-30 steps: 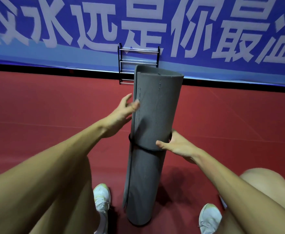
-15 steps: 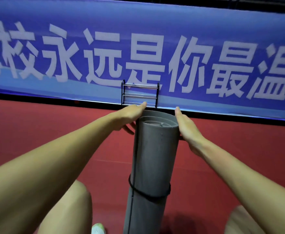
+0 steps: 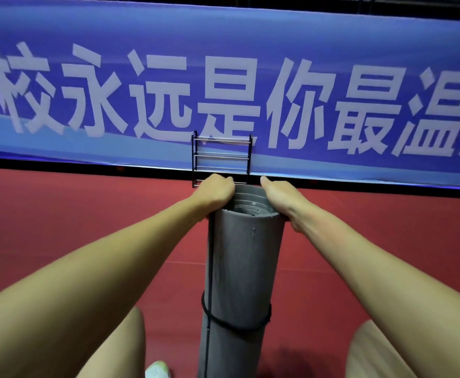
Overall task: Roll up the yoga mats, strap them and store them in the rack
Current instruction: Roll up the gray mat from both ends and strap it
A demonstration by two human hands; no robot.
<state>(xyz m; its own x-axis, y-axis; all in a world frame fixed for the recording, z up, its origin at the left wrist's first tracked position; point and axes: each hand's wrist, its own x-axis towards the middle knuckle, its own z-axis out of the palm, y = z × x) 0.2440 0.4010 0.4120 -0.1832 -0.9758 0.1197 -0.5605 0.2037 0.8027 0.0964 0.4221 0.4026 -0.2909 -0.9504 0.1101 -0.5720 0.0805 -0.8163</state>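
the left grip (image 3: pixel 215 192) curls its fingers over the top rim of the rolled grey yoga mat (image 3: pixel 246 257). the right grip (image 3: pixel 278 199) presses fairly straight fingers against the rim's other side. the mat stands upright between the person's knees, with a black strap (image 3: pixel 234 326) around its lower part. the rack (image 3: pixel 221 159) stands beyond on the red floor (image 3: pixel 87 214), against a blue banner (image 3: pixel 332 50).

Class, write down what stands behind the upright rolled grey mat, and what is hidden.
A black rack with silver rails stands against the blue banner. Its lowest shelf is mostly covered by the left hand and the mat.
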